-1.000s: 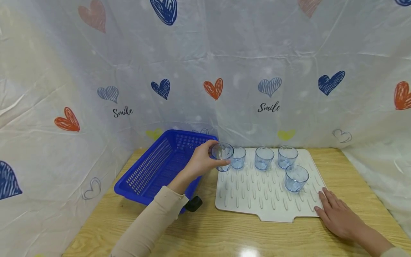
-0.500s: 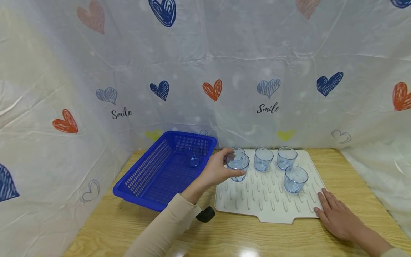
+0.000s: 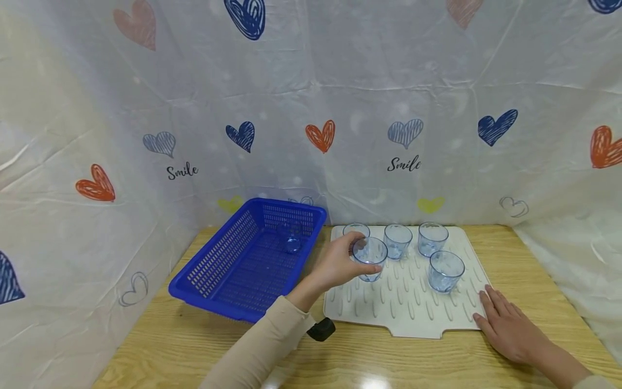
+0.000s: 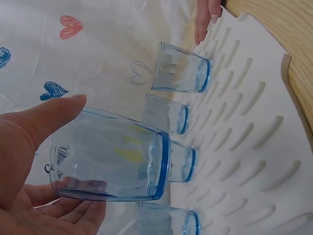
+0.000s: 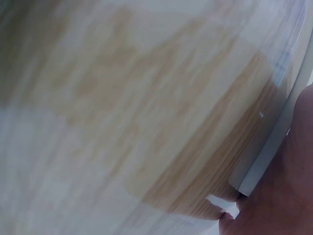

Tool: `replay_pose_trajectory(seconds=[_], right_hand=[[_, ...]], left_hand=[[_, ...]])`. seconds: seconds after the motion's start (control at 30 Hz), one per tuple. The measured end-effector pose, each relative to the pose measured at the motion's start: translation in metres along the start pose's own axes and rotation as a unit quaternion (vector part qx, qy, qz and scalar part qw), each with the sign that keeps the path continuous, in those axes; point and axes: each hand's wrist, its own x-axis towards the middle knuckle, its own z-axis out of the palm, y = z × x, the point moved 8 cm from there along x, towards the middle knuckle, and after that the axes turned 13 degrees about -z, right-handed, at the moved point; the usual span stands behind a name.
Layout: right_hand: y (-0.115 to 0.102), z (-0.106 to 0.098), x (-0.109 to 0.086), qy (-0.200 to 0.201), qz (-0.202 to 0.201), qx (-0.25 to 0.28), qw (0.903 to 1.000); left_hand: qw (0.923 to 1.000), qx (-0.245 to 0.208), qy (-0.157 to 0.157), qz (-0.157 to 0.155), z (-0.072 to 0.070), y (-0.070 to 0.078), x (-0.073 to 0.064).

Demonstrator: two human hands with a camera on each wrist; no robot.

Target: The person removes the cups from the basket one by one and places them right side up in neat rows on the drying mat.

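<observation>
My left hand (image 3: 340,263) holds a clear bluish drinking glass (image 3: 372,254) by its upper part, thumb on one side and fingers on the other. The glass is upright, base down, close over the left part of a white ridged draining tray (image 3: 413,310). In the left wrist view the held glass (image 4: 115,152) has nothing inside. Three like glasses stand along the tray's back: left (image 3: 353,229), middle (image 3: 398,243) and right (image 3: 432,240). Another glass (image 3: 445,274) stands in front of the right one. My right hand (image 3: 512,327) rests flat with fingertips at the tray's right edge.
A blue slotted plastic basket (image 3: 221,266) stands left of the tray, with one glass (image 3: 292,242) at its back right. Both are on a wooden table (image 3: 369,356). A white curtain with printed hearts (image 3: 320,135) hangs close behind.
My left hand has carried the glass from beside the basket rightward and toward me over the tray, revealing the glass inside the basket. The right hand stays in place.
</observation>
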Motion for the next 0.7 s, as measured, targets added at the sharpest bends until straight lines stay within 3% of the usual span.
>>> replay_pose_trajectory(seconds=[0.7], right_hand=[[-0.004,-0.007,0.001,0.006,-0.001,-0.011,0.9999]], left_hand=[[0.9999,-0.012,-0.007,0.007,0.024,0.0,0.011]])
